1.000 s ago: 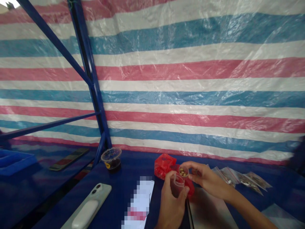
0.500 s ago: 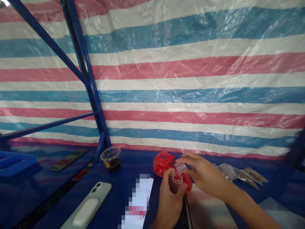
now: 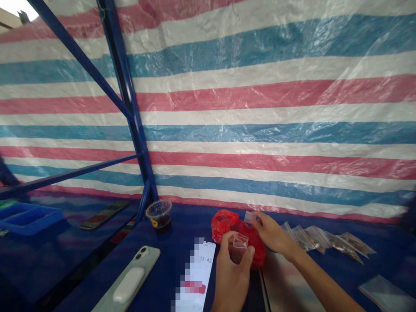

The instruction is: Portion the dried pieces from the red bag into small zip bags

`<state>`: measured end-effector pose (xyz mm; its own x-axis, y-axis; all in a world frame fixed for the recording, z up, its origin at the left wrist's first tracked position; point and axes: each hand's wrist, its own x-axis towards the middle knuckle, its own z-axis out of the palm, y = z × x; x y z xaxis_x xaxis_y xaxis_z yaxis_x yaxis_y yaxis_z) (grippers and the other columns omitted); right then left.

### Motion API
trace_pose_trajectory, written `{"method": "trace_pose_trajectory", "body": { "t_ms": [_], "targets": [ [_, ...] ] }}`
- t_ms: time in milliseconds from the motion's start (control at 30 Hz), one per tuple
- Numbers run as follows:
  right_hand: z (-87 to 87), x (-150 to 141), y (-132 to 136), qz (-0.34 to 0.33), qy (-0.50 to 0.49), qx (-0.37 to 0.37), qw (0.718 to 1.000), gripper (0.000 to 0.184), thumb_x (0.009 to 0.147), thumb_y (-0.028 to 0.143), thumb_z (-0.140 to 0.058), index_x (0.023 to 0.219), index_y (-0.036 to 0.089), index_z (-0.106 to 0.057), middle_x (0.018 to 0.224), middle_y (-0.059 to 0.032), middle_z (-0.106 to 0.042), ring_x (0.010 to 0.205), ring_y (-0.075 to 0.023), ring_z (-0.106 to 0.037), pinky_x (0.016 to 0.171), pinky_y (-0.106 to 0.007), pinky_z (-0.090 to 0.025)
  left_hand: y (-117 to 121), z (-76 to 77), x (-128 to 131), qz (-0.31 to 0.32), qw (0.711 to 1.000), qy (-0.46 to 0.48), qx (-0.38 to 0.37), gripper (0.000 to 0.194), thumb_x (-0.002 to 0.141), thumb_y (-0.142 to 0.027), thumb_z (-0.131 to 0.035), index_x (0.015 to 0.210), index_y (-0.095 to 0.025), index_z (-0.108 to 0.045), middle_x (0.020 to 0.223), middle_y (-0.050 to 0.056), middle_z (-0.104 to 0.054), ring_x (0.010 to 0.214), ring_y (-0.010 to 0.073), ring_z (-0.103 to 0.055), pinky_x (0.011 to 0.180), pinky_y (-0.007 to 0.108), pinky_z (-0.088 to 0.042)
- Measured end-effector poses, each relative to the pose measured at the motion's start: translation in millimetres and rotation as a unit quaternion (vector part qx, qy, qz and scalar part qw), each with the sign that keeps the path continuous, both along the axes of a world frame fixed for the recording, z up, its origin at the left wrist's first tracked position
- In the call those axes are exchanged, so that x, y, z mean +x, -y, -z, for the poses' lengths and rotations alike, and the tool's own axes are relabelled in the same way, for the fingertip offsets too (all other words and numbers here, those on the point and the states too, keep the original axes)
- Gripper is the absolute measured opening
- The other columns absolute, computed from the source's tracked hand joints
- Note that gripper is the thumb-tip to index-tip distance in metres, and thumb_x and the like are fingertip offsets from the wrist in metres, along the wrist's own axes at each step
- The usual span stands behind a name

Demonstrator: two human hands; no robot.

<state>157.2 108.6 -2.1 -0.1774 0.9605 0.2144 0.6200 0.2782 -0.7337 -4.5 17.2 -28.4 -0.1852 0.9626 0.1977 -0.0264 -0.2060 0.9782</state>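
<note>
The left hand (image 3: pixel 231 279) holds a small clear zip bag (image 3: pixel 239 248) upright, its fingers around it, in front of a crumpled red plastic bag (image 3: pixel 222 225). The right hand (image 3: pixel 274 234) pinches a 2nd clear bag (image 3: pixel 248 217) by its corner. To their right, near the far edge of the table (image 3: pixel 182 229), lies a row of small zip bags (image 3: pixel 325 239) with contents. Further left are a phone (image 3: pixel 126 279) and a plastic cup (image 3: pixel 159 215) of dark liquid.

Right forearm (image 3: pixel 325 284); apparently bare
</note>
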Motion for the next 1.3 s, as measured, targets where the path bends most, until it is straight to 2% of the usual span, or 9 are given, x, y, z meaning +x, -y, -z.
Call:
{"method": "trace_pose_trajectory", "body": {
  "t_ms": [133,267,467,567,733,967,1100,1233,1300],
  "targets": [
    [-9.3,4,-5,0.009,-0.015,0.002,1.0,0.041,0.099,0.036,-0.044,0.128,0.017,-0.066,0.103,-0.0115,-0.079,0.095,-0.0284,-0.075,0.086,-0.04,-0.058,-5,6.8,-2,0.034,0.999,0.024,-0.002,0.034,0.088,-0.041,-0.076,0.111,-0.019,-0.063,0.1,0.009,-0.075,0.091,0.0257,-0.071,0.083,0.034,-0.053],
    [-11.8,10,3,-0.029,-0.003,-0.024,0.999,0.028,0.094,0.04,-0.057,0.102,0.02,-0.075,0.107,-0.0121,-0.08,0.101,-0.0312,-0.074,0.094,-0.044,-0.056,-6,9.1,-2,0.036,0.999,0.038,0.0,0.036,0.085,-0.043,-0.08,0.108,-0.02,-0.064,0.096,0.008,-0.075,0.089,0.025,-0.071,0.082,0.032,-0.053],
    [-8.1,7,5,-0.066,-0.028,-0.071,0.995,0.042,0.097,0.053,-0.052,0.096,0.018,-0.075,0.074,-0.0071,-0.076,0.061,-0.0238,-0.069,0.056,-0.035,-0.057,-6,6.3,0,0.041,0.997,0.06,0.007,0.039,0.083,-0.046,-0.082,0.107,-0.02,-0.066,0.095,0.007,-0.076,0.087,0.0243,-0.072,0.079,0.031,-0.054],
    [-14.8,5,-3,-0.042,-0.053,-0.029,0.997,0.039,0.095,0.047,-0.053,0.107,0.016,-0.074,0.079,-0.0068,-0.076,0.069,-0.0231,-0.07,0.064,-0.035,-0.058,-7,5.5,1,0.026,0.997,0.072,0.02,0.038,0.084,-0.046,-0.081,0.108,-0.021,-0.067,0.099,0.008,-0.077,0.089,0.0238,-0.072,0.081,0.031,-0.055],
    [-35.1,11,-9,-0.001,-0.08,0.063,0.995,0.055,0.099,0.047,-0.048,0.143,0.017,-0.058,0.093,-0.0067,-0.074,0.084,-0.0239,-0.069,0.079,-0.036,-0.056,-5,4.1,5,0.039,0.998,0.058,0.006,0.032,0.084,-0.04,-0.081,0.105,-0.021,-0.067,0.096,0.006,-0.076,0.086,0.023,-0.071,0.08,0.031,-0.053],
    [-37.3,29,2,-0.04,-0.009,0.062,0.997,0.041,0.093,0.031,-0.052,0.129,0.02,-0.068,0.09,-0.0049,-0.076,0.082,-0.0237,-0.071,0.081,-0.037,-0.057,-1,0.1,8,0.111,0.993,0.025,-0.011,0.025,0.085,-0.036,-0.08,0.101,-0.02,-0.068,0.099,0.009,-0.078,0.093,0.0265,-0.074,0.084,0.033,-0.054],
    [-40.2,34,5,-0.049,-0.032,0.07,0.996,0.047,0.095,0.037,-0.051,0.138,0.02,-0.063,0.108,-0.0085,-0.078,0.098,-0.0261,-0.073,0.091,-0.039,-0.058,-4,-6.9,5,0.054,0.998,0.025,0.006,0.034,0.081,-0.039,-0.083,0.107,-0.021,-0.071,0.114,0.013,-0.075,0.098,0.0286,-0.074,0.085,0.035,-0.057],
    [-43.7,32,6,-0.043,-0.054,0.12,0.99,0.046,0.095,0.038,-0.053,0.138,0.023,-0.064,0.13,-0.0102,-0.074,0.115,-0.0275,-0.07,0.105,-0.044,-0.053,-16,-15.6,-1,-0.053,0.997,0.01,0.062,0.038,0.075,-0.045,-0.088,0.101,-0.021,-0.075,0.151,0.016,-0.052,0.101,0.0279,-0.072,0.078,0.035,-0.06],
    [-41.8,31,6,-0.046,-0.049,0.118,0.991,0.045,0.096,0.037,-0.053,0.137,0.023,-0.064,0.129,-0.0104,-0.074,0.114,-0.0274,-0.071,0.106,-0.045,-0.053,-23,-19.1,-3,-0.071,0.994,0.067,0.05,0.039,0.067,-0.044,-0.094,0.092,-0.019,-0.077,0.142,0.016,-0.059,0.092,0.0257,-0.073,0.076,0.034,-0.059]
  ]
}}
